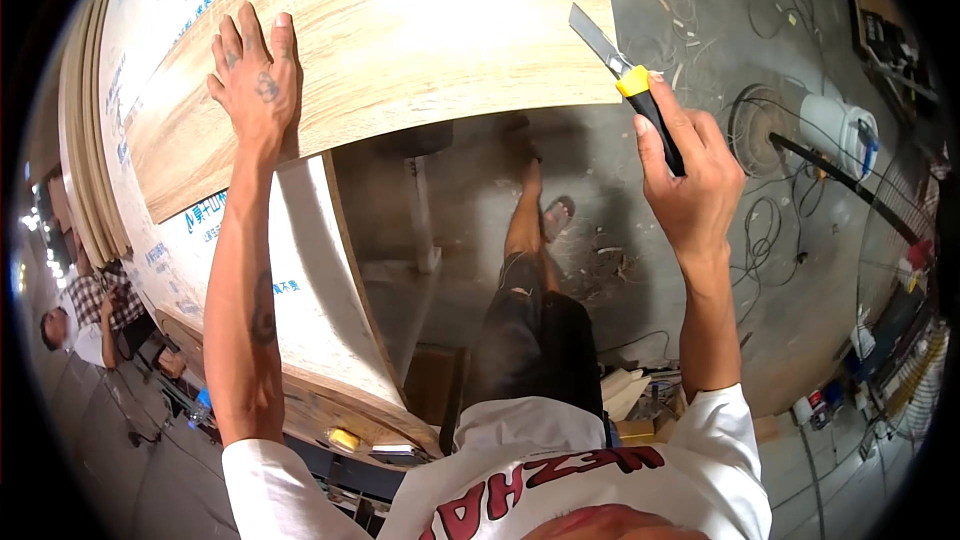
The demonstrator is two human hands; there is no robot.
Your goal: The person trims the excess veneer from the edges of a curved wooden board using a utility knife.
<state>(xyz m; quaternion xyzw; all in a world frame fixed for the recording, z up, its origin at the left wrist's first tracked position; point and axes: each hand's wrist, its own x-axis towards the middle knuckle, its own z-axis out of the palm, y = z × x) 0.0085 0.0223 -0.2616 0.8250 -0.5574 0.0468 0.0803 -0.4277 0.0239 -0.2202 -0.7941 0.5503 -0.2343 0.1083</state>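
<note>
My left hand [258, 75] lies flat on a light wood-grain board [400, 50], fingers outstretched and slightly spread. The board rests on a white printed sheet [310, 270], and its right end juts past that sheet over the floor. In my right hand [695, 165] is a utility knife [650, 115] with a black and yellow handle, my fingers wrapped round it. Its blade is out and points up and left, just beside the board's right end. Whether the blade touches the board I cannot tell.
Several long wood strips [88, 140] lie along the far left. A white bucket [835, 125], loose cables [765, 235] and scraps are on the floor at right. A yellow object [343, 439] sits on the bench's near edge. Another person [95, 315] is at far left.
</note>
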